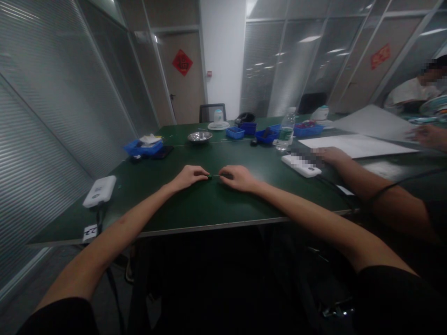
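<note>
My left hand [190,177] is closed in a pinch just above the green table [195,207], with a small dark green piece [210,176] at its fingertips. Facing it, my right hand [240,178] is closed around a thin tool [216,175]. The tool's slim, light shaft points left at the green piece. Its dark grip is mostly covered by my fingers, so its exact kind is unclear. Whether the shaft's tip touches the piece is too small to tell.
White power banks [100,191] lie on both sides, cabled. A blue tray [143,147], metal bowl [199,137], small blue bins [235,133] and water bottle [286,129] stand farther back. At right, another person's hands [333,157] are near white sheets [359,145].
</note>
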Action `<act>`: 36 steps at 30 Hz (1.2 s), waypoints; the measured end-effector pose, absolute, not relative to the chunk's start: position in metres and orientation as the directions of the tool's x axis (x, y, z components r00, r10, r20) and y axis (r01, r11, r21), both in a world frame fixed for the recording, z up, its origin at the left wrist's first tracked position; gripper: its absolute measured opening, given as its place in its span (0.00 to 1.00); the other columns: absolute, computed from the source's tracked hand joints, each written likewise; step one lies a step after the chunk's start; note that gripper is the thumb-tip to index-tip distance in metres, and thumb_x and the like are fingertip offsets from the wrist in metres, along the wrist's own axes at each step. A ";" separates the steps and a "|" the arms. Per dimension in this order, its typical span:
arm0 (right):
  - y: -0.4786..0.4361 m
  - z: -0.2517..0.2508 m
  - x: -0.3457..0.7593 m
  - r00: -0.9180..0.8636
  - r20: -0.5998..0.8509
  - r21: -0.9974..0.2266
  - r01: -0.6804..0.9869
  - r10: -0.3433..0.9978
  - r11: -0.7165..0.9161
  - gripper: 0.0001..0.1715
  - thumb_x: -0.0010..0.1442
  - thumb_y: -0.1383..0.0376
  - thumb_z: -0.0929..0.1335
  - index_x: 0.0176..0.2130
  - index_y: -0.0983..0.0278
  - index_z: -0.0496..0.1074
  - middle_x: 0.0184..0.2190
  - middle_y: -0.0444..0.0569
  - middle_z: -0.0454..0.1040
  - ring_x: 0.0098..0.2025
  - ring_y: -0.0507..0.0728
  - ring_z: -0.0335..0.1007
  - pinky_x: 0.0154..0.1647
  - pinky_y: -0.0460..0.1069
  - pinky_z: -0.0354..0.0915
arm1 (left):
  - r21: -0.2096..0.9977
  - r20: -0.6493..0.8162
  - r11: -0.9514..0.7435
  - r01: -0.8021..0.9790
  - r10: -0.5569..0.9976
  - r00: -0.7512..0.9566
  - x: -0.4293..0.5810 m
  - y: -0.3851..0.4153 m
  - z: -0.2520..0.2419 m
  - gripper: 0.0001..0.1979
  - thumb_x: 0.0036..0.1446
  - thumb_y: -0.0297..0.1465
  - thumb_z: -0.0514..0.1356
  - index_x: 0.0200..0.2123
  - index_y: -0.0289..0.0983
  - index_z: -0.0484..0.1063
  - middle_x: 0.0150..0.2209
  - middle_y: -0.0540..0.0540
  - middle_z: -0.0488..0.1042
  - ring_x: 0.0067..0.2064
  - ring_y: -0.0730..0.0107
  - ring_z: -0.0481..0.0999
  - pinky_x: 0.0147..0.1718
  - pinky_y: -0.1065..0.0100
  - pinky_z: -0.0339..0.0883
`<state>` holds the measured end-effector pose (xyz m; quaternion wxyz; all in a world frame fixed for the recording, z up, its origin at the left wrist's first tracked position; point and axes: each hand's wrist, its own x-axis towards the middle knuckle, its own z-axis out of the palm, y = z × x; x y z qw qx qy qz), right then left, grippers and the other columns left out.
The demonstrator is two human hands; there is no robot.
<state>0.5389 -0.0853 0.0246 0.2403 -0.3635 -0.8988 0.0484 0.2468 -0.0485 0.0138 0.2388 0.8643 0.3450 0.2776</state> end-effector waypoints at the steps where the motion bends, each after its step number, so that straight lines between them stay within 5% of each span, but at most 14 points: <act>1: -0.086 0.025 0.539 -0.622 0.395 -0.258 0.631 0.676 0.731 0.15 0.70 0.59 0.67 0.52 0.61 0.78 0.46 0.50 0.81 0.44 0.57 0.75 0.46 0.49 0.63 | 0.611 0.317 -0.643 0.461 0.733 0.602 0.247 -0.050 0.014 0.14 0.64 0.39 0.67 0.47 0.37 0.84 0.46 0.40 0.83 0.47 0.58 0.82 0.51 0.58 0.74; 26: -0.082 0.016 0.536 -0.720 0.425 -0.219 0.506 0.549 0.834 0.16 0.73 0.58 0.66 0.54 0.61 0.77 0.47 0.52 0.79 0.44 0.58 0.75 0.46 0.50 0.65 | 0.683 0.287 -0.626 0.377 0.704 0.649 0.257 -0.057 0.011 0.17 0.64 0.40 0.68 0.49 0.35 0.83 0.45 0.42 0.83 0.46 0.60 0.82 0.50 0.61 0.72; 33: -0.077 0.014 0.535 -0.577 0.424 -0.266 0.657 0.698 0.705 0.16 0.72 0.58 0.66 0.53 0.62 0.78 0.47 0.52 0.81 0.45 0.58 0.76 0.47 0.50 0.65 | 0.699 0.264 -0.610 0.372 0.705 0.658 0.256 -0.051 0.011 0.28 0.63 0.39 0.69 0.63 0.35 0.75 0.46 0.41 0.81 0.44 0.62 0.79 0.45 0.64 0.71; 36: -0.075 0.014 0.536 -0.492 0.380 -0.257 0.758 0.783 0.600 0.16 0.71 0.57 0.67 0.51 0.60 0.79 0.46 0.51 0.82 0.45 0.59 0.77 0.45 0.50 0.65 | 0.670 0.262 -0.632 0.390 0.692 0.672 0.255 -0.052 0.012 0.25 0.64 0.40 0.68 0.60 0.35 0.77 0.46 0.41 0.80 0.44 0.62 0.79 0.44 0.63 0.71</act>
